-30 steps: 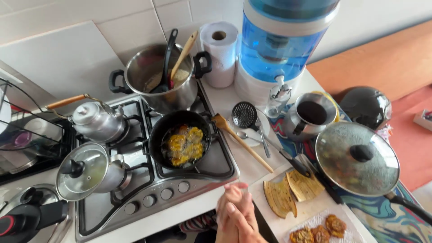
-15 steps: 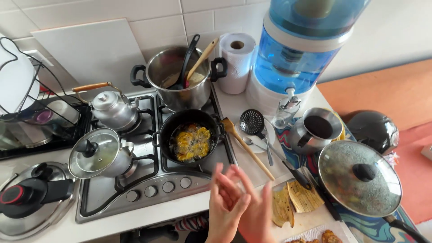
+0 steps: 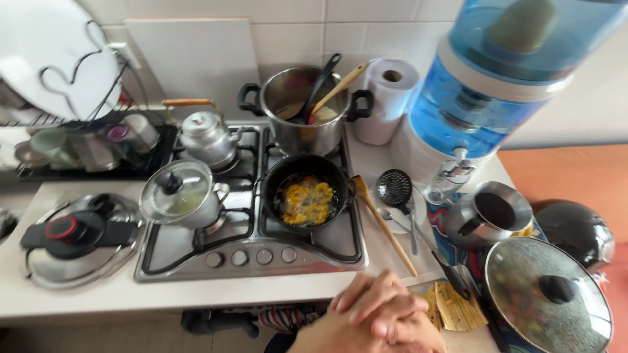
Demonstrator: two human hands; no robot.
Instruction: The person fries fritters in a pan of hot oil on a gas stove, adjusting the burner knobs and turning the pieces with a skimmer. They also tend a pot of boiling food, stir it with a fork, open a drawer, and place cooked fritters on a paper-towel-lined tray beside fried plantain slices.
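- Steel pressure-cooker lid [image 3: 78, 238] with a black handle and red knob lies flat on the counter [image 3: 196, 297] at far left, in front of the dish rack [image 3: 72, 140].
- Gas stove [image 3: 252, 258]: a small pot with a glass lid [image 3: 178, 196] sits on the front-left burner, and a metal kettle [image 3: 204, 136] on the rear-left.
- Rear-right burner: a large steel pot [image 3: 306, 111] holds a black ladle and a wooden spoon, both leaning on its rim.
- Front-right burner: a black frying pan [image 3: 306, 196] holds yellow fritters [image 3: 306, 201] in oil. Whether the flame is lit cannot be told from this view.
- Wooden spatula [image 3: 383, 222] lies on the counter, its blade just beside the pan's rim; a black skimmer [image 3: 394, 189] rests on a small plate near it.
- Left hand [image 3: 366, 310] and right hand [image 3: 409, 327] are clasped together at the counter's front edge, holding nothing, apart from the pan and the spatula.
- Far right: a water filter [image 3: 484, 85], a metal jug [image 3: 487, 219] and a glass-lidded pan [image 3: 546, 294].
- Risk: with both hands off the tools, the fritters could over-brown or the oil could spit.
- Risk: the spatula's blade, so close to the hot pan, could scorch, or be knocked into the oil.
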